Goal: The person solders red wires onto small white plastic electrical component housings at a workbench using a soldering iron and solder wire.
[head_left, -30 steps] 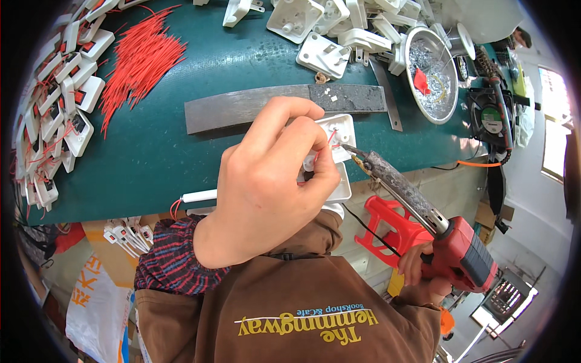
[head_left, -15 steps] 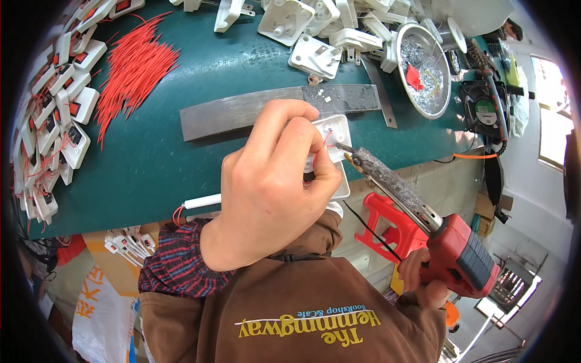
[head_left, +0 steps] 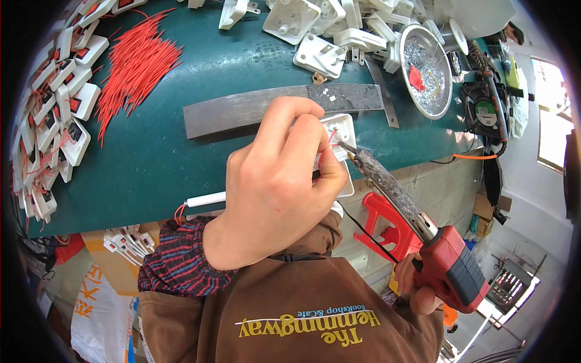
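Observation:
My left hand [head_left: 275,181] pinches a thin red wire [head_left: 331,137] against a white plastic socket part [head_left: 339,130] at the near edge of the green table [head_left: 169,157]. My right hand [head_left: 414,284] grips the red handle of a soldering iron [head_left: 423,236]. Its dark, crusted tip touches the wire on the white part. Most of the white part is hidden under my left hand's fingers.
A dark metal strip [head_left: 254,109] lies just beyond the part. A pile of red wires [head_left: 136,63] and rows of white switch parts [head_left: 54,115] fill the left. A metal bowl [head_left: 426,69] and a small fan [head_left: 484,112] sit right. A red stand [head_left: 387,224] hangs below the edge.
The iron's tip has stayed against the white part while my left hand kept its pinch. The view has shifted slightly; nothing was let go.

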A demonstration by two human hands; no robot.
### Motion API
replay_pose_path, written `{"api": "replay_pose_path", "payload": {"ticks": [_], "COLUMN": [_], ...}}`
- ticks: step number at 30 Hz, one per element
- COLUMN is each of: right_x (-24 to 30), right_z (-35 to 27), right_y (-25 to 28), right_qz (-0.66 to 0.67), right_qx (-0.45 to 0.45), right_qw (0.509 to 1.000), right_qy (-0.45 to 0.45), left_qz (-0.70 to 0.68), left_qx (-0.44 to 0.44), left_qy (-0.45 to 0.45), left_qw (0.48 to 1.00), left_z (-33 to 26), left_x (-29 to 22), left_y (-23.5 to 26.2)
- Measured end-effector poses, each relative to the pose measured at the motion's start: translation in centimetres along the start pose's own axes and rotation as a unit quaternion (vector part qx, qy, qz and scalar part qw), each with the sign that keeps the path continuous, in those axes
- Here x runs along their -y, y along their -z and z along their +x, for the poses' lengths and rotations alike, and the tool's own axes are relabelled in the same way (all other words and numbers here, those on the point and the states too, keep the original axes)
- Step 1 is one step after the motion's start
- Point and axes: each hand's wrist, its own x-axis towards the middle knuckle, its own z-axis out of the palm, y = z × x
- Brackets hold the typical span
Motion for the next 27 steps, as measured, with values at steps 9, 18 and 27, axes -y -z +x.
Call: {"api": "replay_pose_path", "payload": {"ticks": [9,18,27], "right_x": [0.9,-0.1,-2.1], "right_z": [0.0,-1.6,-0.8], "right_y": [-1.4,0.2,2.5], "right_qz": [-0.015,0.072,0.109], "right_qx": [-0.044,-0.075,0.015], "right_qw": [0.999,0.995,0.993], "right_qy": [0.022,-0.005,0.044], "left_qz": [0.002,0.008,0.011], "left_qx": [0.0,0.004,0.016], "left_qy": [-0.004,0.005,0.006], "left_qw": [1.0,1.0,1.0], "left_z": [-0.2,-0.1,0.1], "left_x": [0.0,-0.1,-0.1], "left_y": [-0.2,0.0,0.0]}}
